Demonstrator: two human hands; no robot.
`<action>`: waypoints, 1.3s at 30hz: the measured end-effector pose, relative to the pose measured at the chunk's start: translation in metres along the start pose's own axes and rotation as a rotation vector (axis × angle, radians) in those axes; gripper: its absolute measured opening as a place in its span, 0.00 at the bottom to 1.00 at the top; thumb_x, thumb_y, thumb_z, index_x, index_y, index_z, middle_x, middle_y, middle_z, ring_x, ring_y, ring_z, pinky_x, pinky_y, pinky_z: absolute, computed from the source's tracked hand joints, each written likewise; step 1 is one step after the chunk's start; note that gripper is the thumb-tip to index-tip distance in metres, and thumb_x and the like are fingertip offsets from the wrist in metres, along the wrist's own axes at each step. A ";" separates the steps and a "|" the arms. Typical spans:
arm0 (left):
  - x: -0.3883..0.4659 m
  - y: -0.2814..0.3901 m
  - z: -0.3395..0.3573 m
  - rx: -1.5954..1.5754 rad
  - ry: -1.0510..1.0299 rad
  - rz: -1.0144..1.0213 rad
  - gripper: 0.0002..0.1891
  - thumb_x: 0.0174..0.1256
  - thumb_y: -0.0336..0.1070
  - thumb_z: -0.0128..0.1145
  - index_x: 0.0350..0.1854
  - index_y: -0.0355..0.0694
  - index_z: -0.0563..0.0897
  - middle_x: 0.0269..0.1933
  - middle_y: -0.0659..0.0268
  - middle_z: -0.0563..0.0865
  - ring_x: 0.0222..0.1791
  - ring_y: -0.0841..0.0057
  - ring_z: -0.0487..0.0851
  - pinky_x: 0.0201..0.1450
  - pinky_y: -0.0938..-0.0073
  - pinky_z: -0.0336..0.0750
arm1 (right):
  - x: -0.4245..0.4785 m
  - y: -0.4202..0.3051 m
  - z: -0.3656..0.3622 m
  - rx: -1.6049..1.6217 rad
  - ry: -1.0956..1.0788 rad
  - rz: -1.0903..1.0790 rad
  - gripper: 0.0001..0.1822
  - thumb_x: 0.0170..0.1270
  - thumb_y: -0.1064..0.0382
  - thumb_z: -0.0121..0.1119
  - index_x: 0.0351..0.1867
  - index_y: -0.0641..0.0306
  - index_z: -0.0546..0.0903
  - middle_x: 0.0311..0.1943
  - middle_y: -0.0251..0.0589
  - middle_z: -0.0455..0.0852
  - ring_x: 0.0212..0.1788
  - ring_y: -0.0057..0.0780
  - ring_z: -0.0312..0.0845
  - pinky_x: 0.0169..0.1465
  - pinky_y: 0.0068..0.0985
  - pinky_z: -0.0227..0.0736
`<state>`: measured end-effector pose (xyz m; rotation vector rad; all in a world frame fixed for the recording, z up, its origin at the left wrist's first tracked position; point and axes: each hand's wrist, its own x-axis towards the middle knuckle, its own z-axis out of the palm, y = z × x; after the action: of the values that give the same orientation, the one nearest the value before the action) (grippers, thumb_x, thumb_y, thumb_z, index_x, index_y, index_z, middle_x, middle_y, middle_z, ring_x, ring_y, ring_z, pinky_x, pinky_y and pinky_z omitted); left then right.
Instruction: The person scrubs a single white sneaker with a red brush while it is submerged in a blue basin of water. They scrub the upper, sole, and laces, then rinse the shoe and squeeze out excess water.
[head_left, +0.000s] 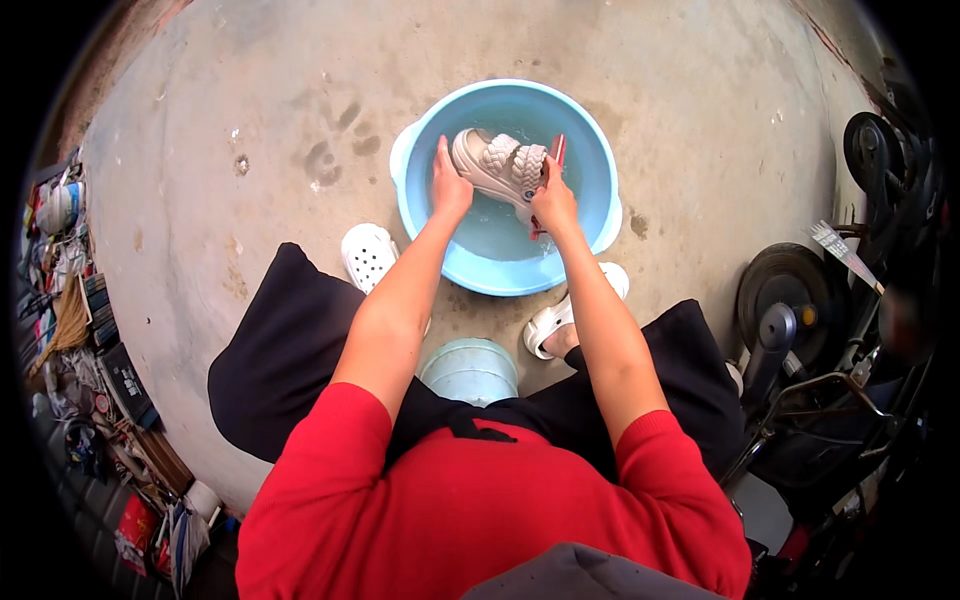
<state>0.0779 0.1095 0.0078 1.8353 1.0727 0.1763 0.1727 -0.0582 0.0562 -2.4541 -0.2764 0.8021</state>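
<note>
A light blue plastic basin (502, 283) with water in it stands on the concrete floor before me. Over the water is a beige clog-style sandal (487, 176) with braided straps, its sole turned toward me. My left hand (452, 187) grips the sandal at its left end. At the other end, my right hand (555, 204) holds a red brush-like tool (558, 148) against the sandal; the fingers hide most of this tool, so its exact kind is unclear.
White clogs (369, 256) are on my feet, close to the basin. Between my legs stands an upturned pale blue bucket (470, 369). Wheeled equipment with a black wheel (787, 300) lines the right side. Piled household items and a straw broom (69, 319) lie along the left.
</note>
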 end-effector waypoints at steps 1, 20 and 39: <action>0.001 -0.007 0.008 -0.161 0.021 -0.175 0.41 0.63 0.22 0.50 0.78 0.51 0.51 0.75 0.44 0.59 0.73 0.50 0.64 0.68 0.60 0.68 | -0.005 0.001 0.006 0.062 -0.014 0.019 0.38 0.64 0.67 0.53 0.75 0.47 0.55 0.60 0.59 0.78 0.54 0.59 0.79 0.59 0.46 0.73; 0.005 -0.029 0.055 -0.278 -0.320 -0.710 0.40 0.67 0.63 0.53 0.64 0.26 0.75 0.63 0.46 0.79 0.62 0.58 0.78 0.62 0.63 0.70 | 0.017 0.080 0.050 1.106 -0.295 0.528 0.17 0.62 0.75 0.47 0.51 0.55 0.67 0.33 0.42 0.78 0.29 0.31 0.77 0.32 0.34 0.76; -0.074 0.008 -0.012 -0.694 -0.619 -0.596 0.24 0.72 0.59 0.49 0.52 0.44 0.84 0.44 0.63 0.89 0.39 0.74 0.88 0.42 0.67 0.82 | -0.068 0.022 -0.011 1.285 -0.532 0.589 0.23 0.62 0.34 0.63 0.29 0.50 0.76 0.14 0.22 0.70 0.10 0.11 0.51 0.12 0.12 0.47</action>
<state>0.0318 0.0622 0.0442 0.8093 0.9025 -0.3244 0.1252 -0.1054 0.0848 -1.0601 0.6364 1.3048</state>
